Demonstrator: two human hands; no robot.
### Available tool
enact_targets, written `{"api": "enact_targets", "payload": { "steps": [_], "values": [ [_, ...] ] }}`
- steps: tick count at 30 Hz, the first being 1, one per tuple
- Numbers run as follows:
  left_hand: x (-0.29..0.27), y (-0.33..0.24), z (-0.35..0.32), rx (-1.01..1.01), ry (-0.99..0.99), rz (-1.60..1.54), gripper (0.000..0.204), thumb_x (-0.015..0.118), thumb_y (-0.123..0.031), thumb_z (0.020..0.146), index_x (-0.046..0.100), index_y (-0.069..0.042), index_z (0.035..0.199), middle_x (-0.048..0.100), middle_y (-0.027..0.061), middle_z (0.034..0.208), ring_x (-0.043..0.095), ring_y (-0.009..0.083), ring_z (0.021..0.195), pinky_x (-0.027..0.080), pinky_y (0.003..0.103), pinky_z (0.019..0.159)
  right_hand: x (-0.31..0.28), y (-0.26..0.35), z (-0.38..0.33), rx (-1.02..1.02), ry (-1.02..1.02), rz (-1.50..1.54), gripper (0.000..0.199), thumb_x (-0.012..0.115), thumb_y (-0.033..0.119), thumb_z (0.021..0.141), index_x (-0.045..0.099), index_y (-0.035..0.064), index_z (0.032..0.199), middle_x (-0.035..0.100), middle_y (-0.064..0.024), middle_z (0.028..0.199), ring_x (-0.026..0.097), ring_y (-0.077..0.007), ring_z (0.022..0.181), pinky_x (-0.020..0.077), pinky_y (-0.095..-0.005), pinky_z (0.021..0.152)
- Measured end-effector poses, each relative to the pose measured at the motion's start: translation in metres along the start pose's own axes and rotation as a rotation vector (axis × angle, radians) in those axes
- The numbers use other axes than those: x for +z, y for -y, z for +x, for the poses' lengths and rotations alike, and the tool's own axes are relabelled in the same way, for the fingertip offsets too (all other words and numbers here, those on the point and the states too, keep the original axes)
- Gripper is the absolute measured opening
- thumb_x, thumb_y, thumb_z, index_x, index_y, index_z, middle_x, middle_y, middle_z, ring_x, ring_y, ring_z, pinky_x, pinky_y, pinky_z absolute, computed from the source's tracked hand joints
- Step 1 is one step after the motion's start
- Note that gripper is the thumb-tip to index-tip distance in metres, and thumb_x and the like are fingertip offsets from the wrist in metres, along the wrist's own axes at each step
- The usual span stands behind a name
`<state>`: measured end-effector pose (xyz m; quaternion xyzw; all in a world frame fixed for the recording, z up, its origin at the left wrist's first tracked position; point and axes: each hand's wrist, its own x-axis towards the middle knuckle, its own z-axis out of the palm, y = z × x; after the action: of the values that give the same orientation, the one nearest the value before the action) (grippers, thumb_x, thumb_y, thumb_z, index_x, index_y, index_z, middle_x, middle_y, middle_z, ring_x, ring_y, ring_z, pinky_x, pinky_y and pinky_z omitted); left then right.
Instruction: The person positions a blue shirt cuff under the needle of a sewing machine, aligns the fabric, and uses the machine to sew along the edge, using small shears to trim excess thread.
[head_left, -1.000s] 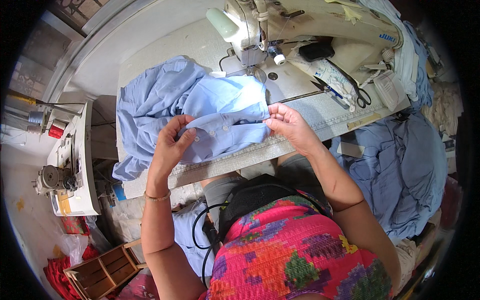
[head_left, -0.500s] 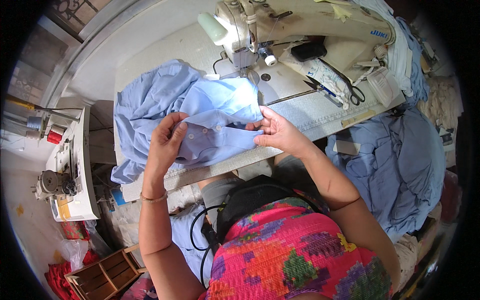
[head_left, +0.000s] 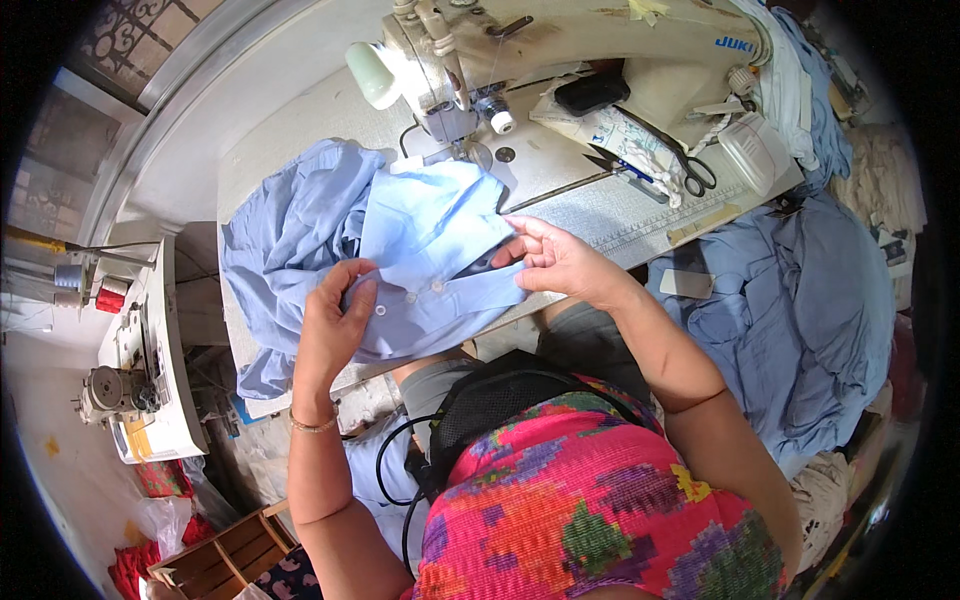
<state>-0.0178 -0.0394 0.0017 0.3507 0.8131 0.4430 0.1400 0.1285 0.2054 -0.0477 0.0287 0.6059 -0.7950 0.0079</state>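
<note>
A light blue shirt (head_left: 430,225) lies bunched over the front of the sewing table, with white buttons (head_left: 411,297) along its placket. My left hand (head_left: 338,312) pinches the placket's left part between thumb and fingers. On the right, my right hand (head_left: 548,258) grips the corner of the same shirt, thumb on top and fingers partly behind the cloth. Just beyond the cloth stands the sewing machine (head_left: 430,75), its needle area lit by a lamp. The far edge of the shirt lies close to the presser foot.
Black-handled scissors (head_left: 690,170), a small thread snipper (head_left: 625,172), a black case (head_left: 592,93) and a clear plastic box (head_left: 752,152) lie on the table's right. A heap of blue garments (head_left: 780,320) is at the right. Another machine (head_left: 120,385) stands left; a wooden crate (head_left: 222,562) is below.
The view has shifted slightly, moving the machine leftward in the picture. The front panel hangs flatter and lower between my hands, showing a wider gap beside the lit piece. Both hands keep their hold.
</note>
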Motion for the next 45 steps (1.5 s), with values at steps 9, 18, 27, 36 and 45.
{"api": "enact_targets", "payload": {
  "steps": [9,18,27,36,45],
  "values": [
    [0.001,0.004,-0.023,-0.143,0.05,0.082,0.022,0.058,-0.006,0.082,0.057,0.001,0.103,0.059,0.003,0.084,0.052,0.0076,0.074,0.043,0.022,0.067,0.012,0.002,0.003,0.072,-0.185,0.007,0.053,0.054,0.004,0.084,0.032,0.0027,0.132,0.053,-0.0084,0.101,0.053,-0.0078,0.088,0.044,-0.0236,0.073],
    [-0.004,0.004,-0.026,-0.163,0.041,-0.005,0.022,0.056,-0.007,0.084,0.056,0.0,0.105,0.057,-0.0001,0.082,0.048,0.0066,0.071,0.041,0.021,0.065,0.02,-0.013,0.012,-0.133,-0.218,-0.1,0.026,0.054,0.005,0.085,0.055,0.0028,0.111,0.055,0.0003,0.085,0.055,-0.005,0.072,0.0435,-0.0173,0.066],
    [0.004,0.01,-0.023,-0.065,-0.025,0.203,0.021,0.056,-0.008,0.083,0.057,0.001,0.102,0.057,0.006,0.071,0.047,0.0096,0.061,0.041,0.024,0.059,0.019,-0.014,0.006,0.019,-0.241,-0.13,0.023,0.047,0.007,0.089,0.061,0.0016,0.106,0.057,0.0017,0.08,0.053,-0.0051,0.068,0.0447,-0.0197,0.062],
    [0.006,0.011,-0.025,-0.091,-0.031,0.184,0.023,0.056,-0.008,0.083,0.057,0.001,0.104,0.061,0.0083,0.078,0.05,0.0108,0.066,0.043,0.025,0.064,0.014,-0.018,-0.002,-0.033,-0.074,-0.086,0.04,0.06,-0.003,0.078,0.051,-0.003,0.117,0.06,-0.0042,0.096,0.056,-0.0073,0.083,0.045,-0.0211,0.076],
    [0.003,0.017,-0.028,-0.025,-0.035,0.147,0.023,0.056,-0.009,0.084,0.057,0.002,0.104,0.062,0.008,0.082,0.052,0.0112,0.071,0.043,0.025,0.067,0.01,-0.019,-0.001,-0.054,-0.036,-0.098,0.036,0.061,-0.002,0.079,0.053,-0.0029,0.114,0.06,-0.0033,0.095,0.056,-0.0069,0.082,0.0451,-0.0209,0.074]
  ]
}}
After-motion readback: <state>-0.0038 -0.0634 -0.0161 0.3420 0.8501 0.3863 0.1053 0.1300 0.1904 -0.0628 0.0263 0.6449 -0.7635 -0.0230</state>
